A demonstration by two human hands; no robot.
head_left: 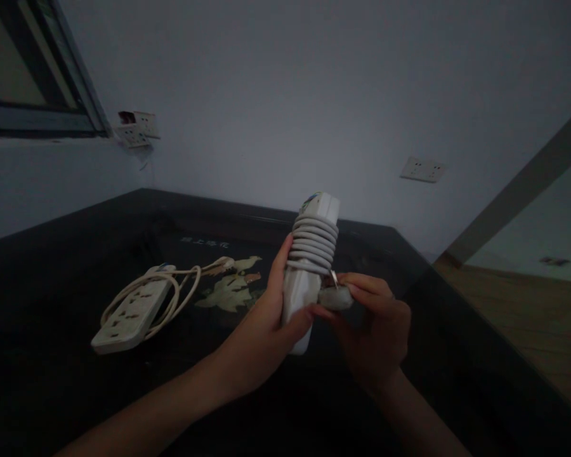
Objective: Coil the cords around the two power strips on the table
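My left hand (266, 324) is wrapped round a white power strip (301, 295), which it holds up above the dark table. A grey cord (313, 244) is wound in several tight turns about the strip's upper part. At the strip's right side, my right hand (378, 317) pinches the cord's plug (336, 297) between thumb and fingers. A metal prong shows at the plug's upper edge. The right thumb tip lies close to the left thumb, beside the strip. The strip's far face is hidden.
On the dark glossy table (219, 406), to the left, lies another white power strip (136, 312) with a loosely looped cream cord (174, 298). A leaf decoration (226, 293) marks the tabletop. Behind stands a pale wall with a wall socket (422, 169); more sockets (140, 128) are at the left corner.
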